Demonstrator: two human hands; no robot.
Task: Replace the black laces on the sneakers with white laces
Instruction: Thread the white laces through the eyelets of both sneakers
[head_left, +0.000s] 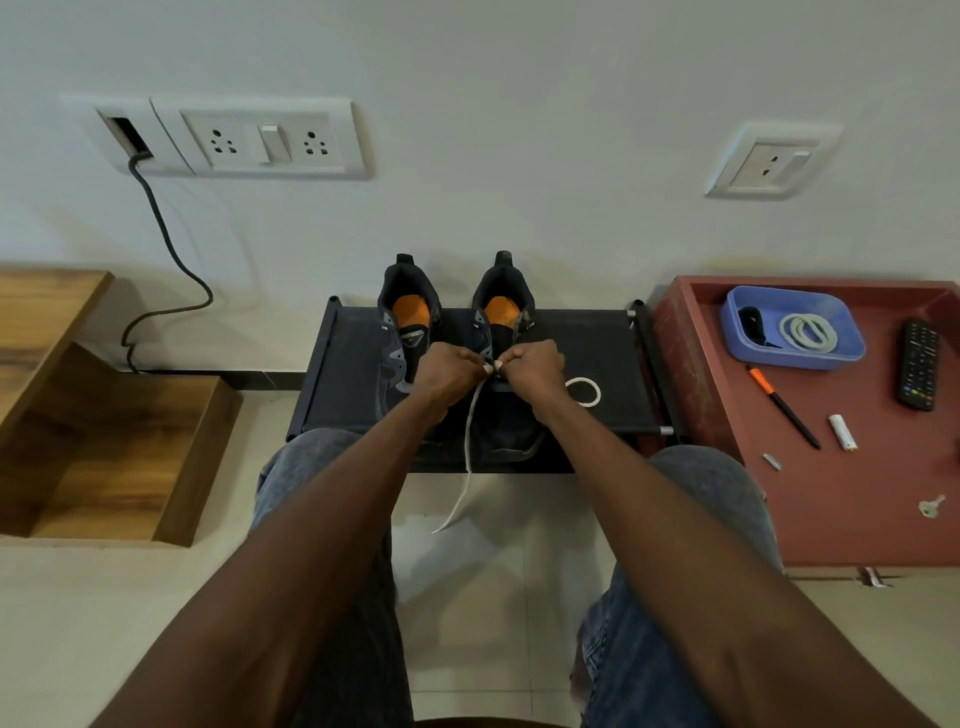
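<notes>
Two dark sneakers with orange insoles stand side by side on a low black rack (587, 338), the left sneaker (402, 332) and the right sneaker (506, 415). My left hand (449, 371) and my right hand (532, 366) meet over the right sneaker's eyelets, each pinching a white lace (469, 441). The lace's loose end hangs down past the rack's front edge to the floor. A coiled white lace (584, 391) lies on the rack right of my right hand.
A red-brown side table (831, 509) on the right carries a blue tray (852, 345) with a white coil and a dark item, a remote (918, 371), a pen (784, 408) and small bits. A wooden stepped unit (104, 441) stands left. A cable (166, 260) hangs from the wall socket.
</notes>
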